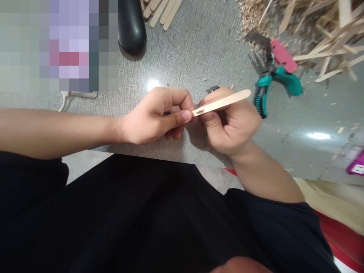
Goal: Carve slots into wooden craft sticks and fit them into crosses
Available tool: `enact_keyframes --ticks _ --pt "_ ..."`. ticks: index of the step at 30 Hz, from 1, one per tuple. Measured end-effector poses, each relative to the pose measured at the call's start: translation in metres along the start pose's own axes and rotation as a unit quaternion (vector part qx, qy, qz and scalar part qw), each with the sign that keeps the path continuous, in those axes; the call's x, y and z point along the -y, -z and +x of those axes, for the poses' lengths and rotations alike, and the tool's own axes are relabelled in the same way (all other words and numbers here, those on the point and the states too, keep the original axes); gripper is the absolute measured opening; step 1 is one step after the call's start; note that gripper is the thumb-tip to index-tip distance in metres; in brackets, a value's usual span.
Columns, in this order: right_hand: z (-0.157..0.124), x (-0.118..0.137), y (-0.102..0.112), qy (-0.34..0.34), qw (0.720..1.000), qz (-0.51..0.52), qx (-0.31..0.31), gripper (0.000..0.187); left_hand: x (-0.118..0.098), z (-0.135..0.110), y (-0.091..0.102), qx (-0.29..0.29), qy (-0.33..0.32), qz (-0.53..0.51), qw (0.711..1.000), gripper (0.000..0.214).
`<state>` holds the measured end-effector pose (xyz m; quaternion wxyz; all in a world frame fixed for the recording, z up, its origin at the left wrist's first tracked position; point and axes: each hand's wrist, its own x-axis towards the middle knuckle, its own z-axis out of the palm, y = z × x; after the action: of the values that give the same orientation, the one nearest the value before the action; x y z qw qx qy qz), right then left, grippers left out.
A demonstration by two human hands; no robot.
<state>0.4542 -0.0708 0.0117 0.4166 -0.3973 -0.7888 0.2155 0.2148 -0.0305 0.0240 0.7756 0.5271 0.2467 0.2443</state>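
Observation:
My left hand [160, 115] pinches the near end of a pale wooden craft stick [230, 100] between thumb and fingers. A small dark mark, perhaps a slot, shows on the stick close to that end. The stick slants up to the right across my right hand [236, 121], whose thumb lies along its lower edge while curled fingers are partly hidden behind it. Just beyond the right knuckles peeks a small dark metal piece [213, 89]; I cannot tell whether it is held or lies on the table.
Teal-handled pliers [264, 89] lie right of my hands, by a pink-handled utility knife [284, 56]. Wood shavings [250, 15] and a pile of split sticks [332, 38] spread behind. A black rounded object [132, 26] and more craft sticks [167, 13] are at the back.

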Motion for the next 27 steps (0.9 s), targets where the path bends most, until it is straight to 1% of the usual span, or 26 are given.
enact_keyframes --ticks 4,6,8,10,12,13,14,16,17,20,22,24,26,27 --pt "-0.002 0.003 -0.001 -0.006 1.0 -0.007 -0.004 0.017 -0.001 -0.001 -0.001 0.004 0.007 0.017 1.0 0.023" --pt "-0.004 0.005 -0.002 -0.019 1.0 -0.011 -0.002 0.019 0.0 0.0 0.0 0.008 0.005 0.013 1.0 0.024" --pt "-0.007 0.006 -0.004 -0.043 0.999 0.0 -0.004 0.021 0.001 0.001 0.001 0.02 0.004 -0.023 1.0 0.026" --pt "-0.008 0.006 -0.004 -0.068 0.997 0.022 -0.019 0.024 0.003 0.004 0.002 0.024 0.001 -0.084 0.996 0.034" --pt "-0.007 0.005 -0.004 -0.08 0.995 0.038 -0.042 0.03 0.003 0.007 0.003 0.007 -0.011 -0.142 0.99 0.044" --pt "-0.006 0.004 -0.003 -0.082 0.994 0.04 -0.051 0.03 0.002 0.008 0.003 0.01 -0.028 -0.164 0.986 0.048" --pt "-0.004 0.003 -0.002 -0.082 0.994 0.039 -0.058 0.03 0.001 0.009 0.003 -0.016 -0.021 -0.169 0.985 0.05" --pt "0.0 0.002 0.0 -0.077 0.994 0.031 -0.074 0.032 -0.002 0.009 0.003 -0.028 -0.017 -0.164 0.986 0.05" --pt "0.002 0.002 0.0 -0.074 0.994 0.024 -0.08 0.033 -0.004 0.009 0.003 -0.027 -0.004 -0.155 0.988 0.051" --pt "0.005 0.004 0.002 -0.06 0.994 0.0 -0.093 0.035 -0.008 0.008 0.004 -0.008 0.025 -0.137 0.99 0.054" --pt "0.006 0.006 0.001 -0.054 0.995 0.0 -0.089 0.034 -0.008 0.008 0.005 0.027 0.035 -0.138 0.989 0.055" --pt "0.005 0.01 0.0 -0.058 0.995 0.015 -0.075 0.032 -0.008 0.007 0.005 0.055 0.059 -0.132 0.988 0.053" --pt "0.003 0.013 -0.003 -0.072 0.995 0.037 -0.064 0.032 -0.008 0.006 0.005 0.066 0.074 -0.12 0.988 0.052" --pt "0.003 0.015 -0.004 -0.082 0.994 0.048 -0.062 0.033 -0.007 0.006 0.006 0.069 0.071 -0.115 0.988 0.052"
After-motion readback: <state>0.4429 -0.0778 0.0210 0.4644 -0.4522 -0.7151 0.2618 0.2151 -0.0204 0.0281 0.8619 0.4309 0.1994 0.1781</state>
